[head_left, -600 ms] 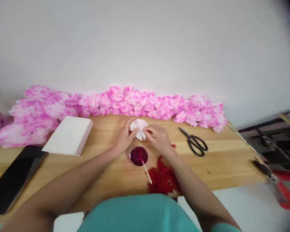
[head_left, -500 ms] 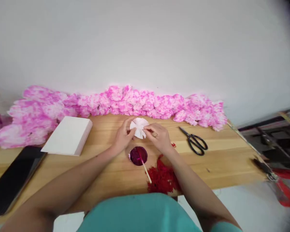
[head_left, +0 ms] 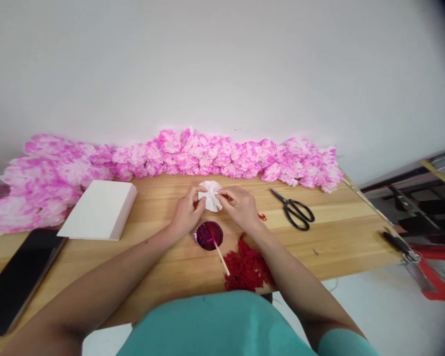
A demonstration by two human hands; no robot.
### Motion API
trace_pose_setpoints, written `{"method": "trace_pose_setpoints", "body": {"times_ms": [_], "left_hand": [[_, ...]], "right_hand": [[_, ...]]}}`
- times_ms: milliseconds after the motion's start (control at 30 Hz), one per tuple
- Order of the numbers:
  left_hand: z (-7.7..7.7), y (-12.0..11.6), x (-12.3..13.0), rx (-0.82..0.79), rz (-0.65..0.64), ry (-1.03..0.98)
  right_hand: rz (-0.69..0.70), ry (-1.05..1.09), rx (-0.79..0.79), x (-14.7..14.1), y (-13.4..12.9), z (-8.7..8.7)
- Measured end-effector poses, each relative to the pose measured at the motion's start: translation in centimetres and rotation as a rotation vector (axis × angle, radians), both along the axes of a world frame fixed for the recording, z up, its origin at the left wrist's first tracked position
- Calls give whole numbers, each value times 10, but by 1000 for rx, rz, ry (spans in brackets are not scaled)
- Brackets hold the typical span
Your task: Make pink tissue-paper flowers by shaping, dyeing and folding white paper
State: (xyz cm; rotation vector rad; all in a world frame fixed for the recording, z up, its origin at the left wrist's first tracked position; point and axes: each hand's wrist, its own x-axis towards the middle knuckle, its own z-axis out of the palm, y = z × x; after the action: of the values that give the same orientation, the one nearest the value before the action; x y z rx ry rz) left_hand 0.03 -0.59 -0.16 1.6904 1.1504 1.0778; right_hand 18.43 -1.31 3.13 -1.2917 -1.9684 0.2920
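A white paper flower [head_left: 210,197], round with slits and ruffled edges, is held up between both hands above the wooden table. My left hand [head_left: 188,208] pinches its left edge between thumb and fingers. On the opposite side, my right hand [head_left: 241,206] has its thumb and forefinger closed on the flower's right edge. Just below the hands stands a small dish of dark magenta dye [head_left: 203,237], with a thin stick [head_left: 221,258] leaning out of it. A tangle of red yarn [head_left: 246,269] lies partly under my right forearm.
Pink-and-white paper flowers [head_left: 211,155] line the wall side of the table. A stack of white paper [head_left: 98,207] and a black phone [head_left: 20,279] lie at left. Black scissors [head_left: 295,211] rest at right; another black-handled tool [head_left: 398,244] sits near the right edge.
The view has shifted slightly, so the table things sit a little further left. Both hands keep hold of the paper flower, with the fingers moved a little along its edges.
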Motion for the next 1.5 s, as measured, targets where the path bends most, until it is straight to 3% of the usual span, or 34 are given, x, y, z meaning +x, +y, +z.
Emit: {"method": "trace_pose_setpoints", "body": {"times_ms": [867,1033,1200,1500], "left_hand": [[-2,3,-2,190,-81,65],[0,3,-2,158,-89,41],[1,4,-2,28,-90,-54],[0,5,-2,-10,-90,-80]], "right_hand": [[-56,-61,-27,0,-1,1],[-30,15,-121,0,0,2],[64,172,-252,1,-2,10],[56,179,-215,0,-3,12]]}}
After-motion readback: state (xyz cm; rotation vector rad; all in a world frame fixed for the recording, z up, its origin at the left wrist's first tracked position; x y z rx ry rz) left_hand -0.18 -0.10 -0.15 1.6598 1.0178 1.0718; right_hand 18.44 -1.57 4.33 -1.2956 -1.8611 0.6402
